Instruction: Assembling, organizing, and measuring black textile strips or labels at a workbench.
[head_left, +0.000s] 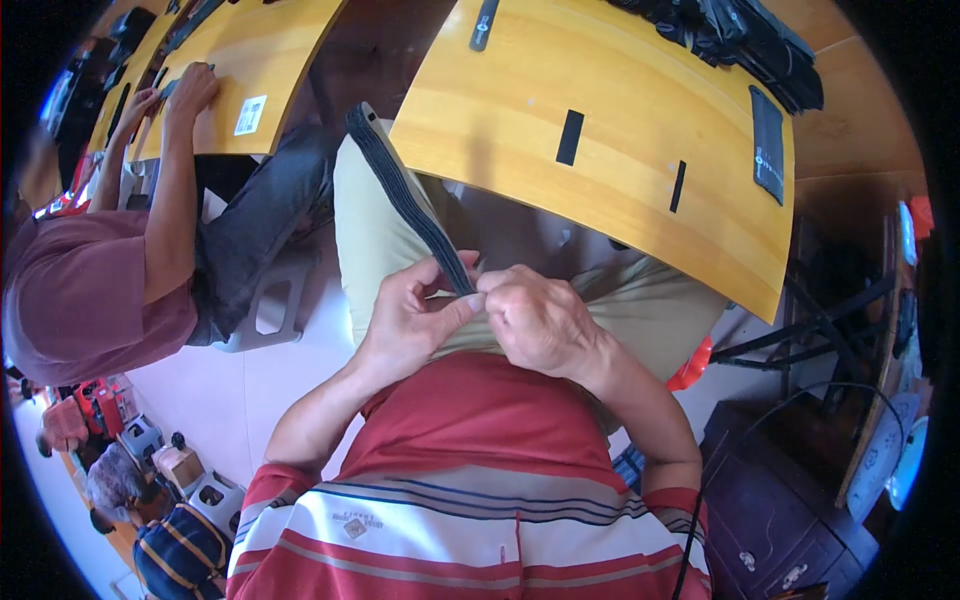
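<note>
A long dark ribbed elastic strap [405,200] with a pale edge slants up and to the left from my hands, in front of my body. Near its lower end, my left hand [412,315] is closed on it, thumb and fingers pinching the band. My right hand [540,318] meets the left fingertips there, its fingers curled and pinched at the strap's near end. The exact grip between the two hands is partly hidden by the fingers. The strap's far end, with a small dark slot, stands free above my left thigh.
Ahead is a yellow wooden table [620,200] with black strips [570,138], a dark flat pouch [768,145] and a pile of black straps [730,50]. A person [110,270] works at another table [270,60] on the left. A dark drawer cabinet [770,500] stands at right.
</note>
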